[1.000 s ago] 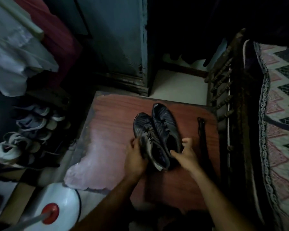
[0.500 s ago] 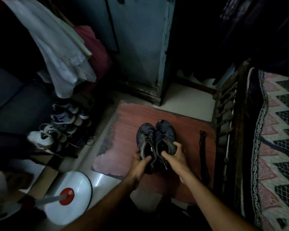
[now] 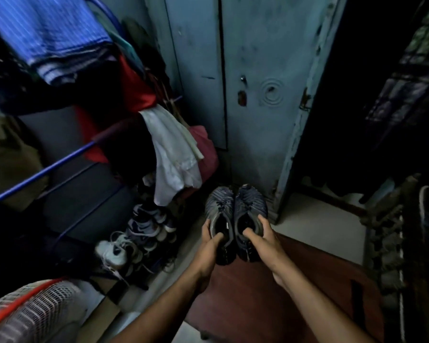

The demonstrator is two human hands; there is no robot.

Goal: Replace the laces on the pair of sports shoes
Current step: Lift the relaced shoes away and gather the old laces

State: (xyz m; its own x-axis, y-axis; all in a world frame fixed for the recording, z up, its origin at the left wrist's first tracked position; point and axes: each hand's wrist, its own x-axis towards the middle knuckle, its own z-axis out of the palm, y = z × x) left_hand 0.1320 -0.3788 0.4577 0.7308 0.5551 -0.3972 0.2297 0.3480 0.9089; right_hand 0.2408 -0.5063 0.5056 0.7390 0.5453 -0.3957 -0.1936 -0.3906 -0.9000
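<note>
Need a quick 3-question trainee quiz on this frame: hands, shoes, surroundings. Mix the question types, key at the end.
1. True or false: each hand grips one dark sports shoe at its heel end.
2. Multiple choice: where do the shoes' toes point? A) toward the person B) toward the blue cabinet C) toward the fan
3. Short answer: what lies piled on the floor to the left of the held shoes?

Key
1. True: the left hand grips the left shoe, the right hand grips the right shoe, thumbs inside the openings.
2. B: toes point at the blue cabinet.
3. A pile of other sneakers.
</note>
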